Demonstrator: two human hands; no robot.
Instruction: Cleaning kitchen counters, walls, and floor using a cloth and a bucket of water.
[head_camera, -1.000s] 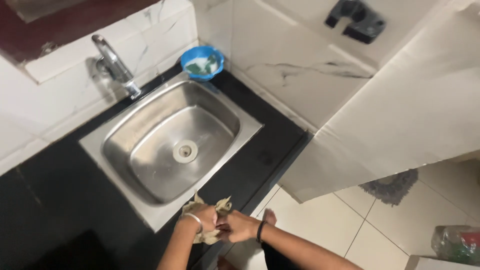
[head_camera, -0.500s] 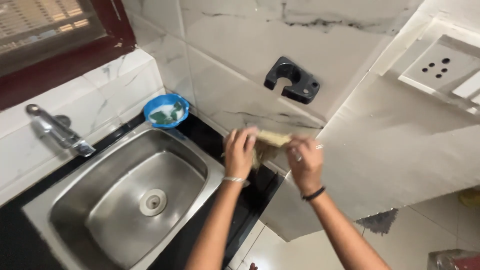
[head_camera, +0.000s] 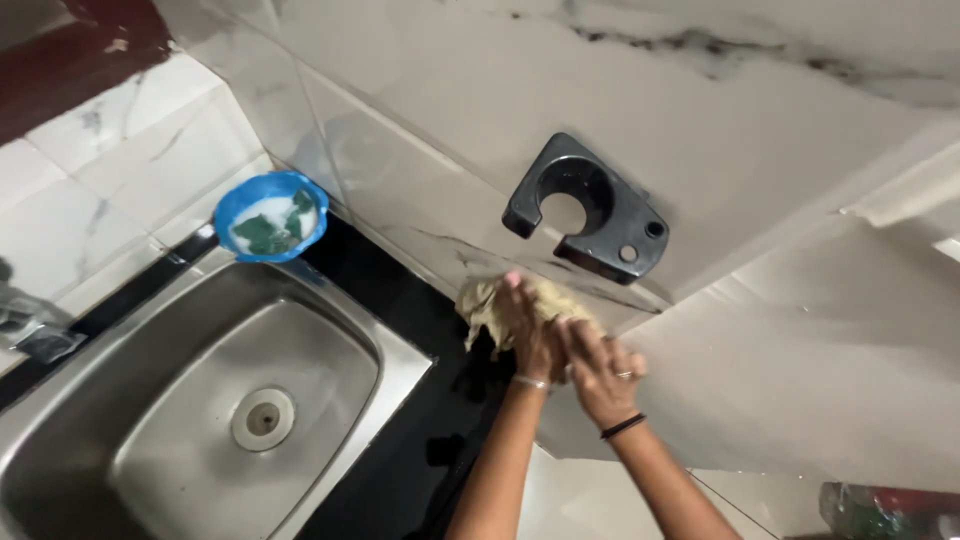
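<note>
both hands, left hand (head_camera: 530, 335) and right hand (head_camera: 600, 370), clutching beige cloth (head_camera: 485, 300), blue bowl (head_camera: 270, 215) holding suds and green scrubber

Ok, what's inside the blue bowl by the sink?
The blue bowl holds white foamy liquid with a dark green piece, probably a scrub pad, lying in it. The foam covers the bowl's bottom, so anything beneath it cannot be seen.

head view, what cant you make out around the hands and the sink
Head view only:
- Cloth: mostly covered by the left hand and right hand.
- Tap: cut off by the left edge.
- Sink: bottom edge crops it.
- Blue bowl: contents too small to identify.
</note>
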